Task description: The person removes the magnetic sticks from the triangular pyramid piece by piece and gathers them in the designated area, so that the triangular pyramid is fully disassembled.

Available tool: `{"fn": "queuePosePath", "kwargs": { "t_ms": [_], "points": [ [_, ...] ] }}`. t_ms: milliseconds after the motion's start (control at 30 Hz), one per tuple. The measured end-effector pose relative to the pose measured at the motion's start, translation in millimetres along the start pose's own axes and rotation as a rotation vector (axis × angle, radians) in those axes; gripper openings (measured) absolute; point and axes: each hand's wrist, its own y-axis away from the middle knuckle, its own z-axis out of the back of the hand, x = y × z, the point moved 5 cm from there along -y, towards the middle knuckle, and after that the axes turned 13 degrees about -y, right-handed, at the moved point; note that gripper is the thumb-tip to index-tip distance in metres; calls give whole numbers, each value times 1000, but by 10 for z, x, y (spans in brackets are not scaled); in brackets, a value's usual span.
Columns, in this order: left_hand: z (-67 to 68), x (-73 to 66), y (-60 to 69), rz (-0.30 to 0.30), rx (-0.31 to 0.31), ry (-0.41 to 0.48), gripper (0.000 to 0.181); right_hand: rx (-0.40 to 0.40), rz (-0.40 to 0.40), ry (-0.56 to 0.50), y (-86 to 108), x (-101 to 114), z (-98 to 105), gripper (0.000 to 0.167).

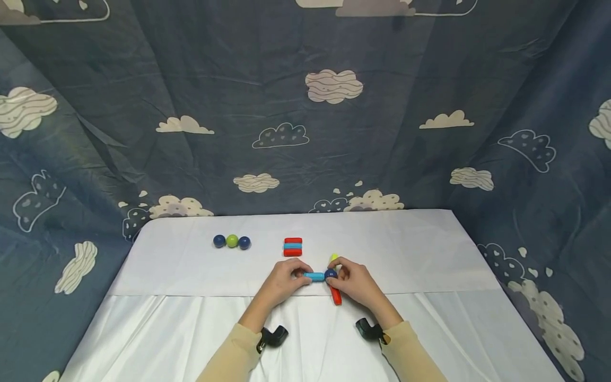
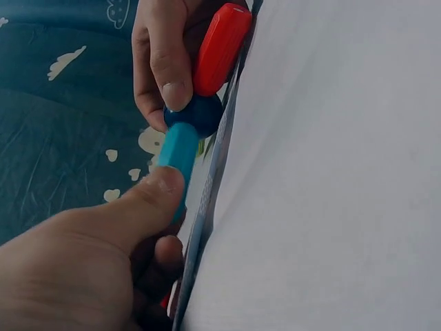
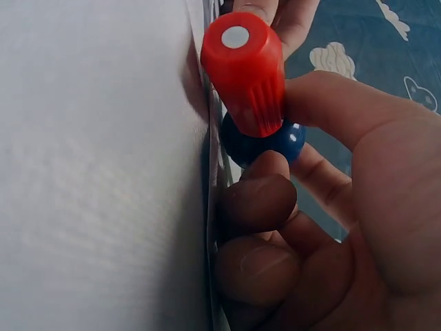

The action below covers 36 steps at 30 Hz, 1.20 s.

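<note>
My left hand (image 1: pixel 281 281) pinches a light blue rod (image 1: pixel 315 276) between thumb and fingers. One end of this rod meets a dark blue ball (image 1: pixel 331 274), which my right hand (image 1: pixel 357 282) grips with its fingertips. From the ball a red rod (image 1: pixel 337 297) points toward the near side, and its outer end shows a pale round disc in the right wrist view. On the far side of the ball a yellow-green rod (image 1: pixel 334 257) sticks out, partly hidden by the right fingers. In the left wrist view the light blue rod (image 2: pixel 179 148) touches the ball (image 2: pixel 200 114).
Farther back on the white-covered table (image 1: pixel 406 239), two dark blue balls and a green ball (image 1: pixel 232 241) sit in a row. Right of them lie two red rods with a light blue rod (image 1: pixel 293 246) between. A cloud-patterned curtain (image 1: pixel 281 159) hangs behind and at both sides.
</note>
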Motion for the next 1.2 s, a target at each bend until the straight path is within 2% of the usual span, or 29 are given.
{"fn": "queuePosePath", "kwargs": {
  "t_ms": [200,400,600,867,1033,1200],
  "points": [
    [-11,7,1,-11,22,42,13,-18,-9,6,-7,-14,9,25],
    [21,-4,-8,16,-17,50,13,-21,-8,2,-14,-13,17,25],
    [78,-1,6,73,-82,81,17,-20,-19,-6,-8,-7,16,25],
    [232,67,-3,32,-220,-10,17,-28,-30,-12,-11,-16,4,26],
    [301,179,-10,104,-281,-35,16,-28,-30,-14,-9,-1,9,27],
    [312,239,-2,173,-303,-80,16,-29,-36,-16,0,-4,2,27]
  ]
}}
